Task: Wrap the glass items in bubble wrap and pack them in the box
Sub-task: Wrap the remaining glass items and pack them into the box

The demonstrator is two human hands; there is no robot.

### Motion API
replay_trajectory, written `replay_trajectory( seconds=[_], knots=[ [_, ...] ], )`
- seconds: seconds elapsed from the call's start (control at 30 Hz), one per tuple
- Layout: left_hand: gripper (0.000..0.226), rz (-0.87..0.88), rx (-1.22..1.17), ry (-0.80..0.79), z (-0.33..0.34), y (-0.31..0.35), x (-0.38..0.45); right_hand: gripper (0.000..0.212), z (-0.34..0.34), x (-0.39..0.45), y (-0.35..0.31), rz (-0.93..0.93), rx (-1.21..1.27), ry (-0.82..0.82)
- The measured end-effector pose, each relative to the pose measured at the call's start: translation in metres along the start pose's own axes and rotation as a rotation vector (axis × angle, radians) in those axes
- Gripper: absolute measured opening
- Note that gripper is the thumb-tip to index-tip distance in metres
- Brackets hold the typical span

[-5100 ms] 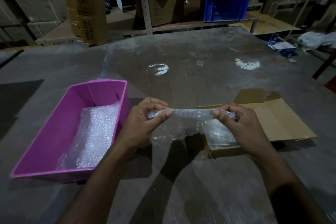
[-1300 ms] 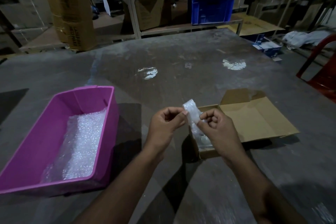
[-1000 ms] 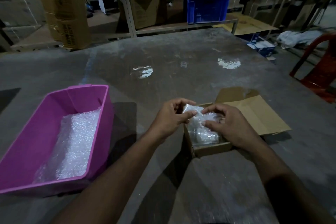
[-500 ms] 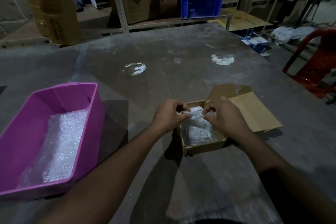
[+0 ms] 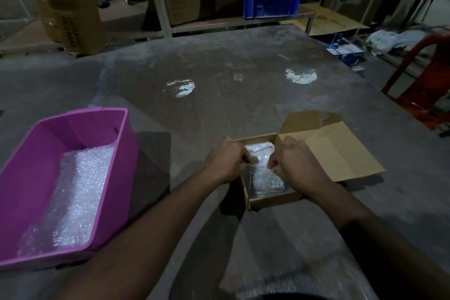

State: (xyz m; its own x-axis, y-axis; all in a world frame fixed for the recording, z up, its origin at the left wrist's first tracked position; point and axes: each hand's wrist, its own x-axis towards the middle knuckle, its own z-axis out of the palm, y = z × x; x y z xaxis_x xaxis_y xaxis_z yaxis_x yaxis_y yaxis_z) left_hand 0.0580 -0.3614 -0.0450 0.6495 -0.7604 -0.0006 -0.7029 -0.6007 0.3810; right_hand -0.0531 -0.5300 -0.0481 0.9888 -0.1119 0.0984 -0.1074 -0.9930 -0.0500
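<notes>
Head view showed a grey table (image 5: 243, 68), then a pink bin (image 5: 36, 153) of spare bubble wrap (image 5: 80, 190). Inside the cardboard box (image 5: 272, 198), left hand (image 5: 226, 161) and right hand (image 5: 294, 165) pinched the wrapped bundle (image 5: 264, 178), probably to seat it snugly.

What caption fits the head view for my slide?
Both hands, left hand and right hand, settle a bubble-wrapped item into the cardboard box; pink bin alongside.

Two hands (image 5: 225, 159) (image 5: 295, 162), one cardboard box (image 5: 272, 198), one pink bin (image 5: 36, 148), one red chair (image 5: 423, 85).
</notes>
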Motion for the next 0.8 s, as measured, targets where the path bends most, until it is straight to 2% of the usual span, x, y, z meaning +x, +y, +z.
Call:
replay_trajectory(
  seconds=[0.2,0.37,0.63,0.8],
  knots=[
    [0.025,0.055,0.181,-0.048,-0.007,0.008,-0.003,0.019,0.004,-0.003,0.000,-0.042,-0.116,-0.049],
    [0.026,0.041,0.220,-0.117,-0.007,0.009,-0.005,0.024,0.012,-0.003,-0.001,-0.061,-0.104,-0.099],
    [0.022,0.043,0.159,-0.014,-0.005,0.003,-0.011,0.027,0.000,-0.016,0.001,0.017,-0.063,-0.011],
    [0.022,0.044,0.195,0.049,-0.002,0.007,-0.021,0.034,0.002,-0.026,-0.003,0.030,-0.013,-0.036]
  ],
)
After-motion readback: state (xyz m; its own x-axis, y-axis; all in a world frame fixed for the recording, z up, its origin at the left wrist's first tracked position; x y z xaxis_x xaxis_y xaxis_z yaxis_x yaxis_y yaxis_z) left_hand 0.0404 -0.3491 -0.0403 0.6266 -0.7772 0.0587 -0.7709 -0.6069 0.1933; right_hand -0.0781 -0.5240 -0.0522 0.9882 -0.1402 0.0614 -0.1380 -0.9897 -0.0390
